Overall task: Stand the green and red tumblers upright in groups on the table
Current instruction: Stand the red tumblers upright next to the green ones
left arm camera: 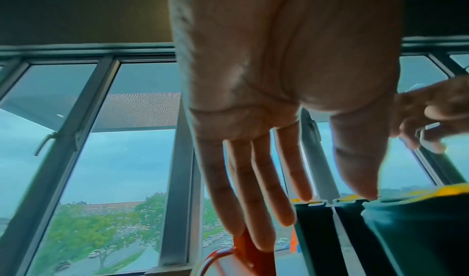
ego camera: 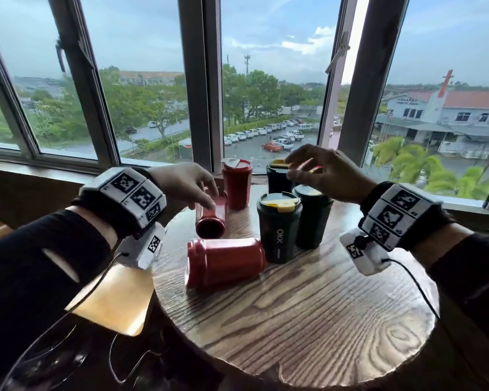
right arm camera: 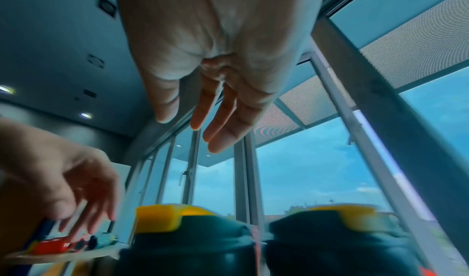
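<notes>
A glossy red plastic tumbler (ego camera: 211, 214) lies on its side on the round wood-grain counter (ego camera: 308, 311), its long axis running from its base, which faces the person, away toward the window. The left hand (ego camera: 185, 183) is directly over it, straight fingers resting on its upper side, not closed round it. A second toppled red tumbler (ego camera: 225, 262) lies crosswise just nearer, its long axis left to right. One red tumbler (ego camera: 237, 183) stands upright behind.

The right hand (ego camera: 322, 173) hovers relaxed and empty above three upright dark green tumblers with yellow lid flaps (ego camera: 279, 227), farther from both fallen ones. The front green one reads "OKK".
</notes>
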